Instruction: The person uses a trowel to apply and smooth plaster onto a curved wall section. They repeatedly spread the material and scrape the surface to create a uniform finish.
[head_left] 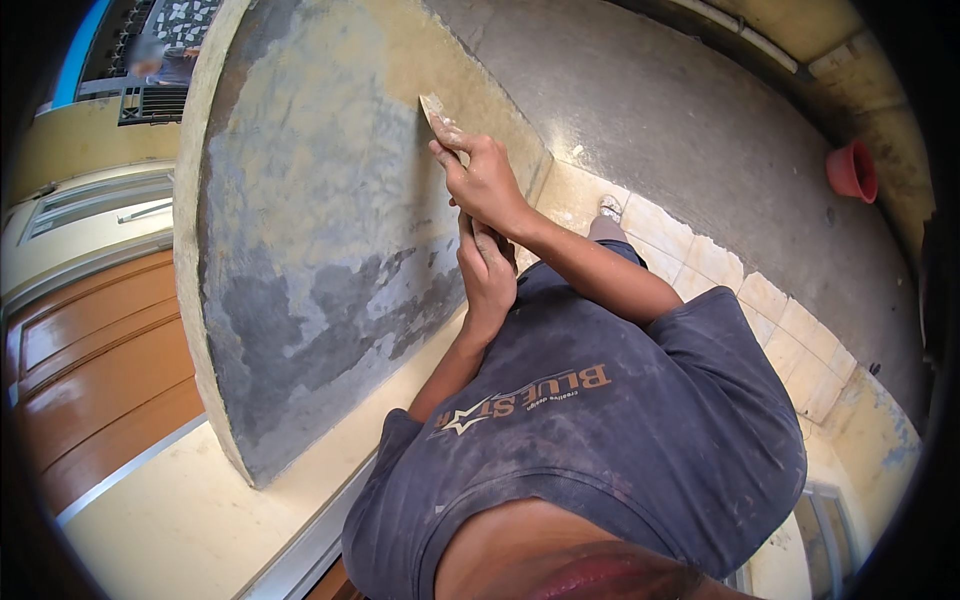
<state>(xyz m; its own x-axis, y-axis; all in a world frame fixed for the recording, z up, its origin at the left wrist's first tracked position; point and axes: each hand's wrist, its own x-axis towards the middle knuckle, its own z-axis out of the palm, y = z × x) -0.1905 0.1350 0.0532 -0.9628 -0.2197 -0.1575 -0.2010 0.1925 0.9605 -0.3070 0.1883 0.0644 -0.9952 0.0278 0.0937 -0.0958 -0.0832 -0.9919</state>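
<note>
My right hand (pixel 485 185) is closed on a putty knife (pixel 434 112), whose pale, smeared blade is at the upper right part of the wall panel (pixel 310 170). The panel is patched grey and beige, with a rough rim along its left. My left hand (pixel 487 275) is just below my right hand, its fingers closed around something I cannot make out, largely hidden by my own hands.
A red bucket (pixel 850 172) stands at right on the grey concrete floor (pixel 700 120). Cream tiles (pixel 760 300) lie around my foot. An orange-brown door (pixel 100 370) is at left; a blurred person (pixel 170 65) is in the distance at upper left.
</note>
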